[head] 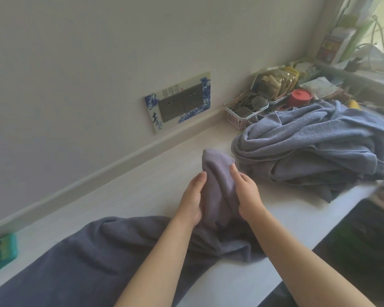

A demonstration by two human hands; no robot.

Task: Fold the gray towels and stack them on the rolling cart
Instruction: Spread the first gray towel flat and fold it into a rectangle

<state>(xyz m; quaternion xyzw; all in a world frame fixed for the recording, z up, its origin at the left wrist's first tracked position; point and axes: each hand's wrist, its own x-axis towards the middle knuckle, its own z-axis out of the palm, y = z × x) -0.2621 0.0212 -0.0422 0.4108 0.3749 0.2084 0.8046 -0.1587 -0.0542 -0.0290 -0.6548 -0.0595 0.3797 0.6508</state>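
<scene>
head view: both hands' grip pinches gray towel [217, 187], heaped towels [308, 149] and basket [237, 118] just beyond.

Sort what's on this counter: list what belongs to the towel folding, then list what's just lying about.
Belongs to the job:
- dark gray terry towel, bunched, gripped by left hand and right hand
- heap of lighter blue-gray towels, unfolded

Lying about:
- pink plastic basket
- round red lidded container
- blue-and-white framed wall socket plate
- green box
</scene>
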